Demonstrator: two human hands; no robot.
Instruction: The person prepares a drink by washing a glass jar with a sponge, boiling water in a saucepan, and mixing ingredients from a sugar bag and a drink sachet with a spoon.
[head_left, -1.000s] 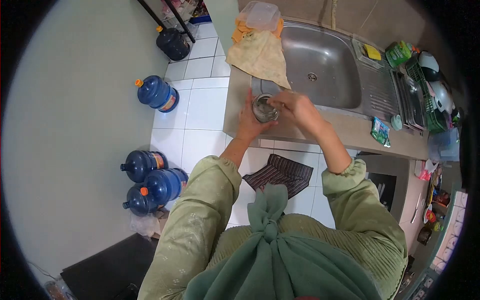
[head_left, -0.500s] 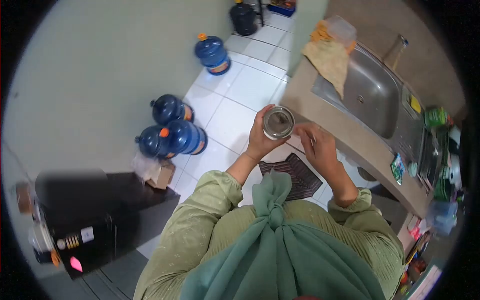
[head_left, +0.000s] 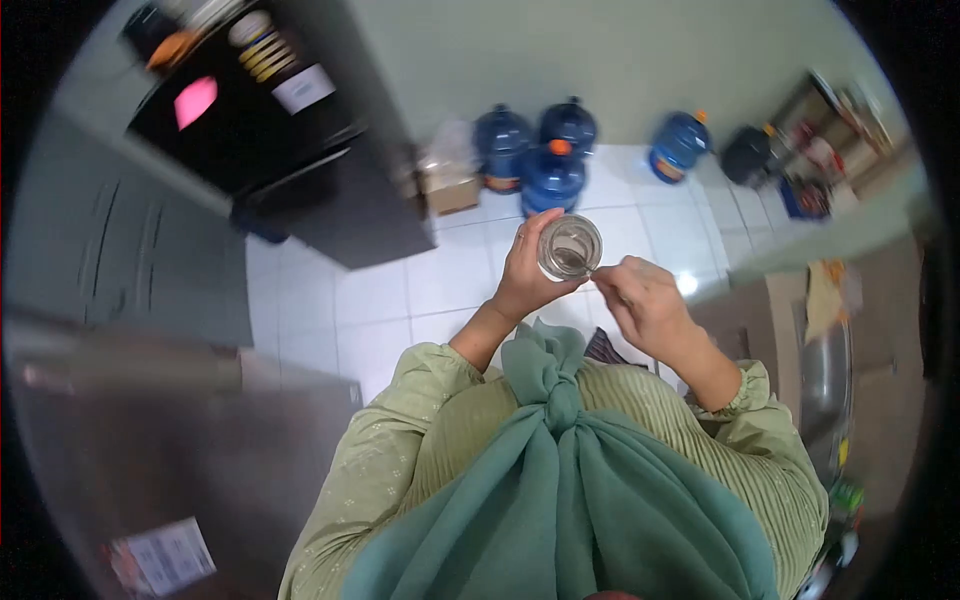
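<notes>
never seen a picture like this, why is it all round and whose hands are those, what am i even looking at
There is no machine here. A person wears one camera on the head, and it looks forward and down, so you see that person's own green scarf and two bare hands from above. The very wide lens bends the picture into a circle.

The left hand is wrapped around a clear glass, held in the air above the white tiled floor. The right hand pinches a thin utensil, probably a spoon, whose far end reaches into the glass.

On the floor beyond the hands stand blue water jugs and a small cardboard box, next to a dark cabinet. A steel sink shows at the right edge.
</notes>
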